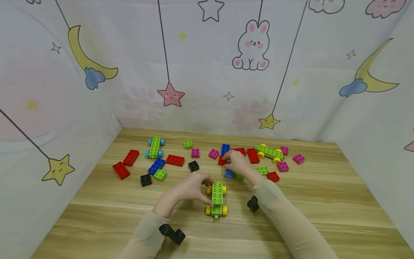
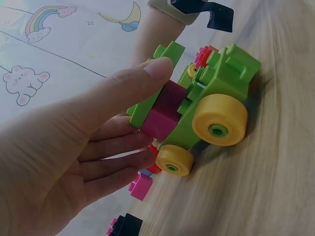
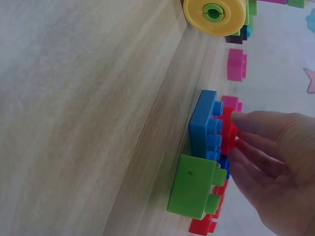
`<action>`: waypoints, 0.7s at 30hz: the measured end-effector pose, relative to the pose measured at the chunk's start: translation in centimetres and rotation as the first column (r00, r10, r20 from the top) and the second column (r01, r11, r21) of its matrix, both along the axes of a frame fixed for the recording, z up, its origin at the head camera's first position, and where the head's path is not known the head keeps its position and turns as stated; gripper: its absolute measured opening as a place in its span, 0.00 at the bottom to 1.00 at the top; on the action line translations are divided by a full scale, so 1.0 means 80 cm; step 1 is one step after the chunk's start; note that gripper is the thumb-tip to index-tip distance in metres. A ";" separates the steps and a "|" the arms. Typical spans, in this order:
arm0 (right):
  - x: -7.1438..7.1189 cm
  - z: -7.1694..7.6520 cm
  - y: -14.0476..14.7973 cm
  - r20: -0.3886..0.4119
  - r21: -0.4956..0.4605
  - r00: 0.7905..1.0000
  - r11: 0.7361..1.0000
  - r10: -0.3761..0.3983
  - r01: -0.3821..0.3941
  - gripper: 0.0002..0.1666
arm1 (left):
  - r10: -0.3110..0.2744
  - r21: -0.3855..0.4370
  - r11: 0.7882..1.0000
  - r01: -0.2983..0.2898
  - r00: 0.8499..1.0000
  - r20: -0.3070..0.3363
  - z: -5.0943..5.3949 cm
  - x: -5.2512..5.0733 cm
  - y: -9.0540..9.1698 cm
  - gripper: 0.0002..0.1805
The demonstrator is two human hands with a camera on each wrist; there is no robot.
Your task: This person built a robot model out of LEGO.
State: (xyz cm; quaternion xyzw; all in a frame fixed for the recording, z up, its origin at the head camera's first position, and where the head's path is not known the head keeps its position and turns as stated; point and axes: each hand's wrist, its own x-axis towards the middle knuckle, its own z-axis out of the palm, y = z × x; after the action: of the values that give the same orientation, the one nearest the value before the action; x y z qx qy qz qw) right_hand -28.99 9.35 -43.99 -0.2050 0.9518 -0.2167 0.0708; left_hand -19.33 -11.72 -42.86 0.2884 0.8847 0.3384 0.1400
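Low over the wooden table (image 1: 106,216), both forearms slant inward, sleeves pushed back from the wrists. The left hand (image 1: 194,187) comes in from the left, thumb nearer the person and fingers beyond, and holds the green car (image 1: 217,194) with yellow wheels by its upper part. The right hand (image 1: 237,162) is farther out, palm turned down, its thumb and fingertips pinching a red brick (image 3: 228,132) among the loose pieces.

From above, the car reads as all green; the left wrist view alone reveals a purple brick (image 2: 162,113) sandwiched between the chassis and the upper green brick (image 2: 142,113). There the thumb lies across that upper brick, while the other fingers extend along the far side, and the wheels are close to the tabletop.

The right wrist view shows the red brick just behind a blue brick (image 3: 202,125), with a green brick (image 3: 193,187) beside them. Whether the red brick is lifted or resting is hard to tell, since fingers and neighbouring bricks cover it.
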 end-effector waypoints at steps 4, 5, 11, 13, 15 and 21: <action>0.003 0.003 -0.002 0.015 0.007 1.000 1.000 -0.006 0.006 0.16 | -0.002 0.000 1.000 0.002 1.000 -0.010 -0.002 -0.001 0.000 0.33; 0.004 0.003 -0.003 0.018 0.003 1.000 1.000 -0.005 0.005 0.16 | -0.002 0.000 1.000 0.002 1.000 -0.011 -0.002 -0.001 -0.001 0.33; 0.007 0.000 -0.005 0.001 -0.025 1.000 1.000 0.012 -0.012 0.15 | -0.002 0.002 1.000 0.002 1.000 -0.011 -0.003 -0.001 0.000 0.33; 0.007 -0.002 -0.006 -0.001 -0.028 1.000 1.000 0.010 -0.010 0.15 | -0.004 0.001 1.000 0.004 1.000 -0.013 -0.003 -0.001 0.000 0.33; 0.008 -0.002 -0.007 0.004 -0.030 1.000 1.000 0.006 -0.005 0.14 | -0.004 -0.001 1.000 0.004 1.000 -0.015 -0.002 -0.001 0.000 0.33; 0.011 0.000 -0.009 0.005 -0.028 1.000 1.000 0.007 -0.007 0.15 | -0.003 -0.004 1.000 0.003 1.000 -0.016 -0.002 -0.001 0.000 0.33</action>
State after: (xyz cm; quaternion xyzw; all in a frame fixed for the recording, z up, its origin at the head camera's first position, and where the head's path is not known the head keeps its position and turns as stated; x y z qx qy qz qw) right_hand -28.13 8.67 -44.01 -0.2089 0.9478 -0.2301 0.0711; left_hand -19.42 -11.70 -43.04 0.2920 0.8862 0.3339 0.1340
